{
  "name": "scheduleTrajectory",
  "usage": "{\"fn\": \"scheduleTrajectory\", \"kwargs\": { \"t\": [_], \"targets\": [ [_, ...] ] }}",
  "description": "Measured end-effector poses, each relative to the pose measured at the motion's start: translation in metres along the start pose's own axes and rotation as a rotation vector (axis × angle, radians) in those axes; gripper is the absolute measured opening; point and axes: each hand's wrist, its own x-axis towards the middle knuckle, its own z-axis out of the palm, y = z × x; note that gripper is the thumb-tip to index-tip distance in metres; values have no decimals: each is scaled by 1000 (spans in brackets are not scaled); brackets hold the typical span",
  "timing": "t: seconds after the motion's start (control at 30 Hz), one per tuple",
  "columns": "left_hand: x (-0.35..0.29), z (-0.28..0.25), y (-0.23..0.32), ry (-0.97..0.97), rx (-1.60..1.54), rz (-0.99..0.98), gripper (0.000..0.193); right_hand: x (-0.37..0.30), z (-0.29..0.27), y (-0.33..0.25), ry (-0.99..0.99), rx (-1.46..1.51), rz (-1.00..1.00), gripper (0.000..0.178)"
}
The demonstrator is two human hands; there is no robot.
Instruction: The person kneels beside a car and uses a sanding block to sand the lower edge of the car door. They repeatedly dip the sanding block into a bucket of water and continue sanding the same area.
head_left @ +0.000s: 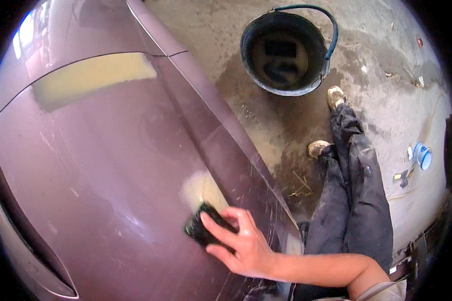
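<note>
My right hand (243, 246) reaches in from the lower right, its fingers and thumb gripping a dark sanding block (201, 233) with a greenish edge. The block lies against a mauve car body panel (110, 200), at the lower edge of a small pale filler patch (203, 188). A larger tan filler patch (95, 78) runs along the panel seam higher up. Scratches and pale scuffs mark the paint around the block. What touches the panel under the block is hidden. My left hand does not show.
A black bucket (320, 83) with a dark handle, holding murky water, stands on the damp concrete floor (386, 100). My legs (366, 200) are right of the car. A blue-rimmed roll (423, 156) and thin cords lie farther right.
</note>
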Motion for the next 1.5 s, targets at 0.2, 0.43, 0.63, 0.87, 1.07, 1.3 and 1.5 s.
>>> {"fn": "scheduleTrajectory", "kwargs": {
  "t": [0.2, 0.43, 0.63, 0.87, 1.07, 1.3, 1.5],
  "targets": [
    [-7, -4, -13, -26, 22, 33, 80, 77, 3, 10, 152, -48, -38, 59],
    [-5, -1, -8, -3, 7, -4, 82, -6, 2, -2, 2, 16, -32, 56],
    [-4, 0, -14, 1, 40, 71, 81, 78, 5, 6, 142, 4, -54, 55],
    [-4, -4, -12, -34, 85, 123, 78, 0, -1, 3, 19, 20, -22, 59],
    [-13, -8, -42, -1, 13, 208, 79, 65, 8, 24, 168, -36, -12, 57],
    [6, 0, 5, -59, -5, 200, 75, 4, 5, 18, 82, 0, 29, 57],
    [1, -5, -19, -74, 78, 209, 65, 59, 7, 30, 135, 2, 84, 56]
  ]
}}
